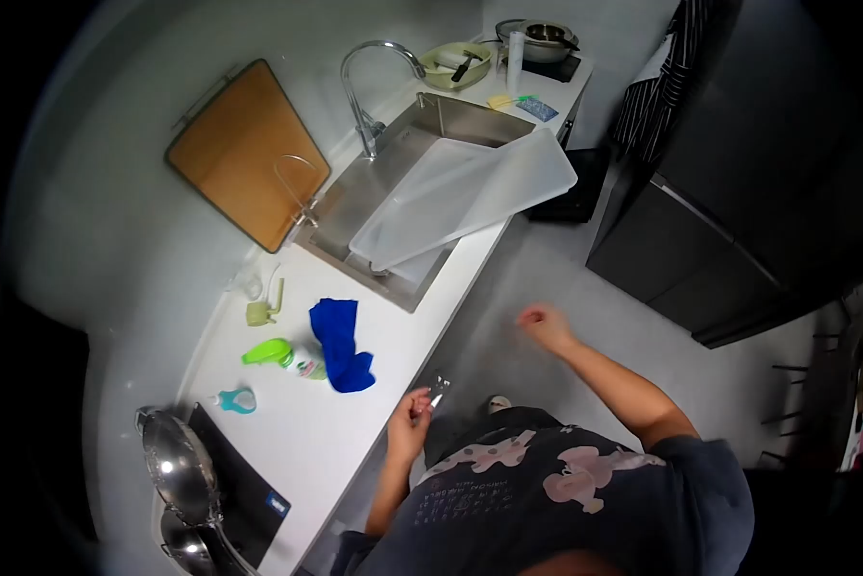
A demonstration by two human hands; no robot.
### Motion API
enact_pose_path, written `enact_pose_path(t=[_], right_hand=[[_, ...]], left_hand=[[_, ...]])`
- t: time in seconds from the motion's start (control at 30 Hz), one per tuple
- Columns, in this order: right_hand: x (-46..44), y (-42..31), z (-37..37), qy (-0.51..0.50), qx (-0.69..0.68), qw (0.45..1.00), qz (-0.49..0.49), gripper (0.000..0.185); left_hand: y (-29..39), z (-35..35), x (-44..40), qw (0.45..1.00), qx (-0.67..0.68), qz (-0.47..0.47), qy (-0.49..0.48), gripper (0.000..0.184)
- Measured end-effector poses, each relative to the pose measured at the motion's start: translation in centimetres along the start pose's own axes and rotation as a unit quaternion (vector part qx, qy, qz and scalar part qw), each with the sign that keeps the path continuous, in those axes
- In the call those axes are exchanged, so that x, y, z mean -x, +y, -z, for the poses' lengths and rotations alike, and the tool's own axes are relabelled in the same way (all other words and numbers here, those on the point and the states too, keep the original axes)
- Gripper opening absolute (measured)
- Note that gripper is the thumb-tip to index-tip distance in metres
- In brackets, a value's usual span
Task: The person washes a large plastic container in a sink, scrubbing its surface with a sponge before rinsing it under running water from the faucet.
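Note:
My left hand (410,420) is at the counter's front edge, fingers closed around a small clear-and-white thing (439,392) whose kind I cannot make out. Out over the floor, away from the counter, my right hand (544,326) is smeared by motion, and its fingers do not show clearly. On the counter near my left hand lie a crumpled blue cloth (343,344) and, touching it, a spray bottle (297,359) with a bright green head. A translucent plastic bin or lid (479,197) rests tilted across the sink (328,206), overhanging the front edge.
A wooden cutting board (249,154) leans on the wall beside the faucet (350,91). A teal bottle (236,400), a light-green holder (260,312) and a lidded pan (180,468) stand on the left. A green basin (455,65) is at the back; a dark refrigerator (710,221) stands at right.

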State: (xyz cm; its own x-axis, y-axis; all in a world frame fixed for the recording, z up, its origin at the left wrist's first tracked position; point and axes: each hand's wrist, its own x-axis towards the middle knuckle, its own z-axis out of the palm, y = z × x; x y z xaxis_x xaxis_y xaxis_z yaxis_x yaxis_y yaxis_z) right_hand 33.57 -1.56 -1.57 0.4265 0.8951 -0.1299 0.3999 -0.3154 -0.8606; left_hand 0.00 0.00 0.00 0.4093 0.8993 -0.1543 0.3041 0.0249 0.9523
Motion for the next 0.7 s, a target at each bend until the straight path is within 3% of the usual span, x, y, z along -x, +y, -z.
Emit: enact_pose_path(t=[0.07,0.1,0.13,0.17,0.23,0.3,0.4,0.43,0.47,0.5,0.57,0.6,0.63,0.7], right_hand=[[1.8,3.1,3.5,0.073,-0.046,0.996,-0.028,0.007],[-8.4,4.1,9.6,0.139,-0.104,0.984,0.023,0.01],[-7.7,4.9,10.6,0.18,-0.172,0.968,0.021,0.014],[-11.8,3.5,14.5,0.192,-0.201,0.961,-0.007,0.02],[-13.4,0.6,15.7,0.198,-0.244,0.94,-0.13,0.033],[-18.9,-2.8,18.4,0.221,-0.287,0.91,-0.202,0.032],[-25.4,-3.1,19.4,0.133,-0.25,0.932,-0.228,0.03],[-26.9,-1.9,19.5,0.127,-0.243,0.932,-0.236,0.03],[-28.5,-0.7,19.3,0.077,-0.251,0.944,-0.2,0.029],[-29.5,0.3,19.3,0.024,-0.255,0.952,-0.168,0.029],[-31.7,-1.2,19.8,0.015,-0.223,0.959,-0.176,0.029],[-32.6,-1.3,20.0,0.002,-0.222,0.962,-0.161,0.028],[-33.5,-1.3,20.4,-0.011,-0.219,0.964,-0.149,0.028],[-35.4,-2.0,21.0,-0.047,-0.213,0.962,-0.164,0.031]], left_hand=[[2.4,1.0,0.7,1.0,0.002,-0.001,-0.002,0.029],[3.5,-2.8,-9.8,0.998,0.001,-0.055,0.012,0.031],[3.5,-2.4,-9.4,0.999,-0.015,-0.031,0.007,0.031],[4.3,-3.8,-14.0,0.998,-0.011,-0.055,0.014,0.032],[4.2,-2.8,-16.4,0.997,-0.042,-0.021,0.055,0.032],[2.8,-2.8,-23.6,0.994,-0.03,-0.023,0.104,0.038],[-1.7,-2.2,-33.5,0.979,-0.083,-0.015,0.187,0.044],[-4.6,-2.5,-36.2,0.953,-0.174,0.027,0.248,0.052],[-6.9,-2.3,-39.1,0.912,-0.264,0.066,0.306,0.061],[-9.2,-2.4,-41.1,0.911,-0.263,0.081,0.306,0.061],[-12.8,-2.1,-44.8,0.875,-0.068,0.365,0.31,0.067],[-12.3,-2.5,-45.4,0.865,0.039,0.381,0.324,0.055],[-12.1,-2.9,-45.2,0.858,0.037,0.393,0.328,0.055],[-10.7,-3.2,-43.7,0.809,0.303,0.425,0.269,0.034]])
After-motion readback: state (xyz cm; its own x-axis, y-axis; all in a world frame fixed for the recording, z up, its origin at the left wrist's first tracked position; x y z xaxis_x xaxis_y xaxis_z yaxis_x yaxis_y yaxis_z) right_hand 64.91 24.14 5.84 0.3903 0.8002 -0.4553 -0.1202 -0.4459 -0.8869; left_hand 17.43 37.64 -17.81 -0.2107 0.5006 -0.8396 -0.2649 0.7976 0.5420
